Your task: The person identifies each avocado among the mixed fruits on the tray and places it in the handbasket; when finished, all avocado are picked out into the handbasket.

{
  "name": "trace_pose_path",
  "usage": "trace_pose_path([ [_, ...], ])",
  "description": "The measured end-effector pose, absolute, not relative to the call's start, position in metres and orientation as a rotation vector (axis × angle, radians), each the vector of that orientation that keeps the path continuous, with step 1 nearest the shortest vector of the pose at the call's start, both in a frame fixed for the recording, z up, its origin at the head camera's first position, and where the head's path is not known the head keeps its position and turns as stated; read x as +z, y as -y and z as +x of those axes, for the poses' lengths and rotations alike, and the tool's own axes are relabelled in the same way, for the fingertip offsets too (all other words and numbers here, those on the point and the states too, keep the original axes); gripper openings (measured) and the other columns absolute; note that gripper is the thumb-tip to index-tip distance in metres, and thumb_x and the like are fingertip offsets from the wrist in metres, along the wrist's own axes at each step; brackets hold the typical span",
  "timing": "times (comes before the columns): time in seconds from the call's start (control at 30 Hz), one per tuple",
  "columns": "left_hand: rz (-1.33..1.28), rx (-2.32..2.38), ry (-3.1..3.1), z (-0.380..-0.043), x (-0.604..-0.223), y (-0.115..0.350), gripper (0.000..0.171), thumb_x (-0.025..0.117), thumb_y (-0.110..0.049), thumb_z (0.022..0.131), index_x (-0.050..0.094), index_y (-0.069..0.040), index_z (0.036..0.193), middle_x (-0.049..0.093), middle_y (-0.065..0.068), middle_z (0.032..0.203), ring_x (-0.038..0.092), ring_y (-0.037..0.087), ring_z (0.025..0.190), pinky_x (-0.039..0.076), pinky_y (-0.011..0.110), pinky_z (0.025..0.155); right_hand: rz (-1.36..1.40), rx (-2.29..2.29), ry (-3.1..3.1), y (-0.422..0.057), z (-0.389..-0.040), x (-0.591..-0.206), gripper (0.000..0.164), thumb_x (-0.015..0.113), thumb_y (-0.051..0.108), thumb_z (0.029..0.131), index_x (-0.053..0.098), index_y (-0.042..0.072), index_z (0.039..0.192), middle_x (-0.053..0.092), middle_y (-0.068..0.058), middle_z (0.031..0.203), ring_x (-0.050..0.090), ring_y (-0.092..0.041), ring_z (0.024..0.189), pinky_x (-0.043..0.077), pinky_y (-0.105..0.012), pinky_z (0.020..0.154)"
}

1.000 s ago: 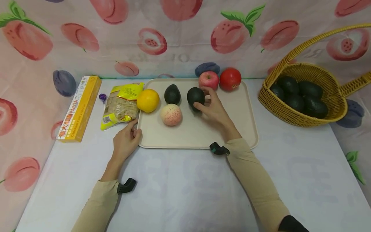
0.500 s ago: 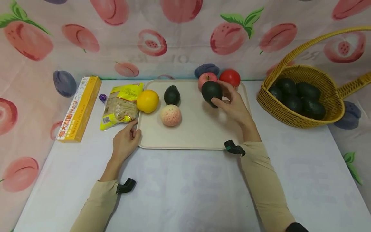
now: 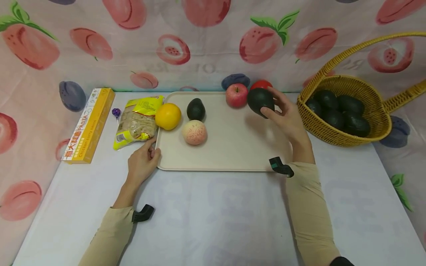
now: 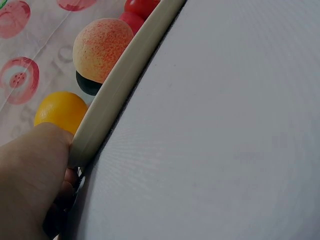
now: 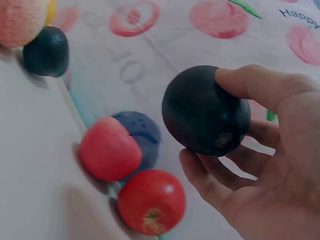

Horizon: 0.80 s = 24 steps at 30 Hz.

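Observation:
My right hand (image 3: 288,117) holds a dark green avocado (image 3: 260,101) between thumb and fingers, raised over the back right part of the beige tray (image 3: 213,162). In the right wrist view the fingertips curl round that avocado (image 5: 202,112), clear of the tray. My left hand (image 3: 142,161) grips the tray's left edge near the front corner. The left wrist view has its thumb (image 4: 42,145) against the tray rim (image 4: 102,112), with curled fingers partly hidden below. On the tray lie another avocado (image 3: 196,109), a speckled peach (image 3: 194,132) and an orange (image 3: 168,116) at the left edge.
A pink apple (image 3: 236,95) and a red round fruit (image 3: 261,84) sit at the tray's back right. A wicker basket (image 3: 339,138) with several avocados stands right. Left of the tray lie a yellow food packet (image 3: 138,122), a purple lollipop (image 3: 116,112) and a pasta box (image 3: 89,125).
My right hand has lifted the avocado from the tray's middle and carried it right, to in front of the red fruit. The left hand has stayed at the tray edge.

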<state>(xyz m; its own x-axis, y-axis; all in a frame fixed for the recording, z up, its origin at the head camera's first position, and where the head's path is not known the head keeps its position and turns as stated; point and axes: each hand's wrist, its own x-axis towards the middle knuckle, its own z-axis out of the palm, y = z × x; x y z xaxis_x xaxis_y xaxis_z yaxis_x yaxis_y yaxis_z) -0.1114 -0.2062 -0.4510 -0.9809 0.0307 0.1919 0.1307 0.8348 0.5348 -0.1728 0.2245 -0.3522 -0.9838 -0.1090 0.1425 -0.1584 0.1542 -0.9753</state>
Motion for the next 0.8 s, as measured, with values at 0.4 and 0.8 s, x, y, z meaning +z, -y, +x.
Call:
trace_pose_path([
  [0.4,-0.136,-0.858,2.843,-0.111,-0.451,0.205,0.038,0.055,-0.021,0.09,0.058,-0.002,0.123,0.051,0.004,0.067,0.041,0.016,0.054,0.028,0.028,0.049,0.237,1.927,2.374,-0.255,-0.166,-0.346,0.061,0.069,0.007,0.083,0.048,0.021,0.139,0.047,-0.004,0.143,0.045,-0.015,0.128,0.041,-0.021,0.1],
  [0.8,-0.137,-0.865,2.831,-0.112,-0.452,0.207,0.038,0.054,-0.022,0.09,0.059,-0.003,0.122,0.051,0.004,0.066,0.04,0.016,0.054,0.028,0.029,0.049,0.155,1.78,2.414,-0.284,-0.16,-0.345,0.06,0.068,0.008,0.083,0.048,0.017,0.139,0.052,-0.002,0.134,0.053,-0.011,0.113,0.046,-0.012,0.084],
])
